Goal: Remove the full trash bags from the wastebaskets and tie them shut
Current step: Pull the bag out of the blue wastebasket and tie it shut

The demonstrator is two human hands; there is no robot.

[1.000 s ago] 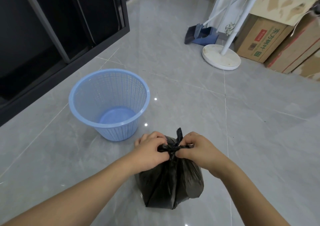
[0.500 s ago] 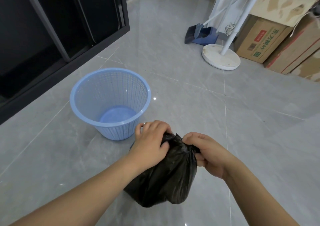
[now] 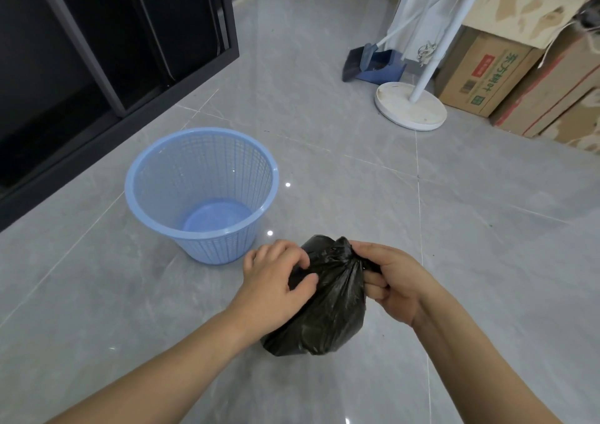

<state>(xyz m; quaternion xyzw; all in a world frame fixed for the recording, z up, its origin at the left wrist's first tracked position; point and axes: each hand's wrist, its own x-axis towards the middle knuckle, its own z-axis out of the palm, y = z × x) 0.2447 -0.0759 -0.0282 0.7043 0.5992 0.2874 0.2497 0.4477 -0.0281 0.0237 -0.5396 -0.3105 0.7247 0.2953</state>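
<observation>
A black trash bag (image 3: 328,306) sits on the grey tiled floor (image 3: 487,261), just in front of the emptied blue wastebasket (image 3: 201,193), which holds no liner. The right hand (image 3: 394,285) is closed around the bag's gathered neck; the left hand (image 3: 276,288) presses curled fingers against its side. The bag is out and appears knotted, so this basket seems nearly done; no other basket is in view. A second earlier both hands pinched a knot with a tail standing up; now the tail is hidden and the bag leans.
</observation>
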